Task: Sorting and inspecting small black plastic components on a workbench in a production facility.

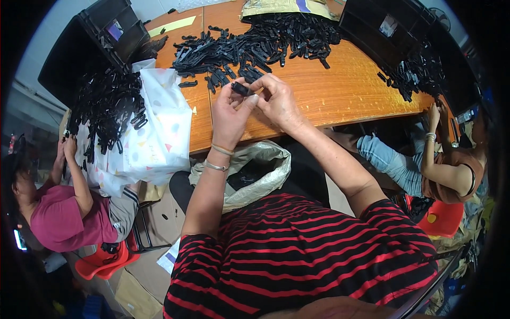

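Between my hands, just over the near edge of the wooden table, is a small black plastic part. My left hand has its fingers and thumb closed around this part. From the right, my right hand meets it with thumb and forefinger pinched together by the left thumb; whatever is in that pinch is too small to make out. Beyond my hands lies a wide heap of similar black plastic parts, long and narrow, with a few loose ones close to my fingers.
An open woven sack sits at my lap below the table edge. Black crates stand tipped at both sides, with parts spilling out. One co-worker sits at left by a white plastic sheet, another at right.
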Tool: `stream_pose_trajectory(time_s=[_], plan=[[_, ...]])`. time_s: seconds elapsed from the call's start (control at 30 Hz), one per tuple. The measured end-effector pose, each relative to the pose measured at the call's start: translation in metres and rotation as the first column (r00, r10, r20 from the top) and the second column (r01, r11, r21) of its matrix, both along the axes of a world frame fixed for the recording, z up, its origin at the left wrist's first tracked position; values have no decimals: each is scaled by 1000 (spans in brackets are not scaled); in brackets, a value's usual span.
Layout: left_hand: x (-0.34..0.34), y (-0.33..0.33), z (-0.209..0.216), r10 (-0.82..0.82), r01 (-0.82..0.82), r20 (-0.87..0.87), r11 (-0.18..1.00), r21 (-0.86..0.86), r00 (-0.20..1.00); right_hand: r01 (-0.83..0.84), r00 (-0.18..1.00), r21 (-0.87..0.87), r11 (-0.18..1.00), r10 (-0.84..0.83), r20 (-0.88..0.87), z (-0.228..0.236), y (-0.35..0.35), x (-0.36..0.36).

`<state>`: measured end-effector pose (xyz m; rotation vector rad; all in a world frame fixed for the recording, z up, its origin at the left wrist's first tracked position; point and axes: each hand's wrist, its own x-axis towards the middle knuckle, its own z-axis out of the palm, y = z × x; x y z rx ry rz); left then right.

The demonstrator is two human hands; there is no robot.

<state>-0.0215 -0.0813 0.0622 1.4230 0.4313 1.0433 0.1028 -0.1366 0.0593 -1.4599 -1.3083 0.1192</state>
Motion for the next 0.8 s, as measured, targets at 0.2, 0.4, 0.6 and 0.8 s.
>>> stream_pose_trajectory(time_s=[0.2,0.4,0.6,0.8], plan=[[-6,-3,2,144,-83,-206,957,279,968,35,999,108,994,-36,2,-3,-5,-6],[-8,-6,-9,33,-34,-57,999,-23,998,-171,977,-134,976,150,-153,-22,-7,-6],[-28,-7,-22,375,-79,-274,702,708,886,-155,982,-130,979,139,-125,-28,-21,-18],[-43,31,-34,136,-153,-190,985,-78,972,-254,911,-383,888,353,213,-58,-62,-38]])
